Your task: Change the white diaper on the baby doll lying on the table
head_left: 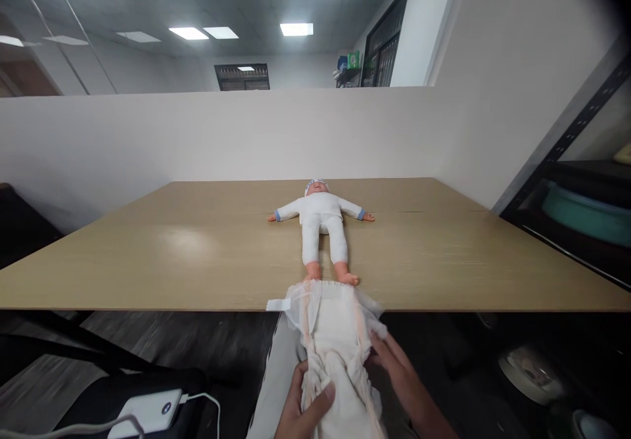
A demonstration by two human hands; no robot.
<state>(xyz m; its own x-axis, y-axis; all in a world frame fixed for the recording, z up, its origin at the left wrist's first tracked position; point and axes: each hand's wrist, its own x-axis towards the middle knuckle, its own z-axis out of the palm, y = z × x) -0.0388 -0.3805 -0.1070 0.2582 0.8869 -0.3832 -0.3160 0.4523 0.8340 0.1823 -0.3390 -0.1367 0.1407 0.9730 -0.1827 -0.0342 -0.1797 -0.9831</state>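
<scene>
A baby doll (323,229) in a white suit with blue cuffs lies on its back in the middle of the wooden table (197,255), feet toward me. A white diaper (335,334) is stretched from the table's front edge down toward me. My left hand (303,406) is closed on the diaper's near end, thumb on top. My right hand (394,367) grips its right side with the fingers curled into the gathered edge.
A white partition wall (148,137) stands behind the table. A dark shelf (582,209) with a teal bowl is at the right. A white power bank (148,413) with a cable lies at lower left on a dark seat.
</scene>
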